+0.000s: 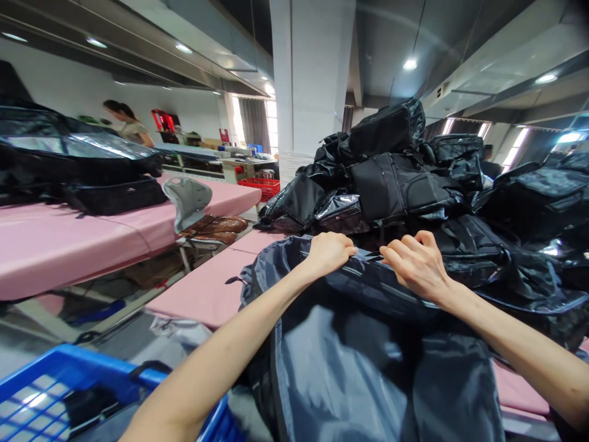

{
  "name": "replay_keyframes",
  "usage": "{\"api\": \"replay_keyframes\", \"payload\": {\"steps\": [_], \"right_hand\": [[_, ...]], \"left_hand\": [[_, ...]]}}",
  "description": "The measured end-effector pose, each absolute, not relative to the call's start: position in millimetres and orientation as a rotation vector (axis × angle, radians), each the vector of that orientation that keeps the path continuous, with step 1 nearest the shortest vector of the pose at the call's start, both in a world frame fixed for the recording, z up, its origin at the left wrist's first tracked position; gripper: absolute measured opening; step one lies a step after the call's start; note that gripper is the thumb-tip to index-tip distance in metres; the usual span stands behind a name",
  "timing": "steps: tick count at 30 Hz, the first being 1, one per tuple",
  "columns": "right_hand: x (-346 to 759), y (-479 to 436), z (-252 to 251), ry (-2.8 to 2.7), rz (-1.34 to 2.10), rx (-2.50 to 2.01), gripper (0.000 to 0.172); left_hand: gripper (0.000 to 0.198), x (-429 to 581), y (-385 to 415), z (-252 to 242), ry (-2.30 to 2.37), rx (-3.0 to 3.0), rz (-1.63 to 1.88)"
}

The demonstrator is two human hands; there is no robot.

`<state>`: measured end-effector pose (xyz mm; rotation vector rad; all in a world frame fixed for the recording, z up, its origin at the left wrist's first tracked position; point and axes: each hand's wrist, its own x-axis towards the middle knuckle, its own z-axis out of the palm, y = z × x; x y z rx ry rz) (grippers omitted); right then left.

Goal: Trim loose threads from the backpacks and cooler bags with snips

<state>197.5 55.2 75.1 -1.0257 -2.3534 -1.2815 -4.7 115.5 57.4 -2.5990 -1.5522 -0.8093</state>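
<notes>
A dark bag with a grey-blue lining gapes open in front of me, partly resting on a pink-covered table. My left hand is closed on the far edge of its opening, fingers curled over the rim. Just to the right, my right hand pinches a thin black strip at the same edge, perhaps a strap or zipper part. A short gap separates the two hands. From the bag's left side a black zipper pull sticks out. The bag's outer face is mostly hidden.
Behind the bag rises a large heap of black bags. A blue plastic basket with dark items stands at lower left. Left are another pink table bearing black bags, a grey chair and a person. A white pillar stands beyond.
</notes>
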Motion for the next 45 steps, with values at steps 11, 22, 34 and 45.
{"api": "replay_keyframes", "payload": {"steps": [11,22,34,45], "right_hand": [[198.9,73.2,72.5,-2.366,-0.79,-1.124,0.009],[200.3,81.5,73.2,-2.403,-0.938,-1.08,0.013],[225.1,53.3,74.0,-2.319,-1.005,-1.124,0.015],[214.6,50.8,71.0,-2.344,-1.237,-1.053,0.021]], "left_hand": [[0.024,-6.8,113.8,55.5,-1.505,-2.627,-0.848],[0.025,-7.8,101.7,36.1,-1.248,-2.591,-1.132],[0.016,15.3,101.1,18.4,-0.963,-2.368,-1.162],[0.027,17.2,100.9,15.1,-0.701,-2.343,-0.985]]}}
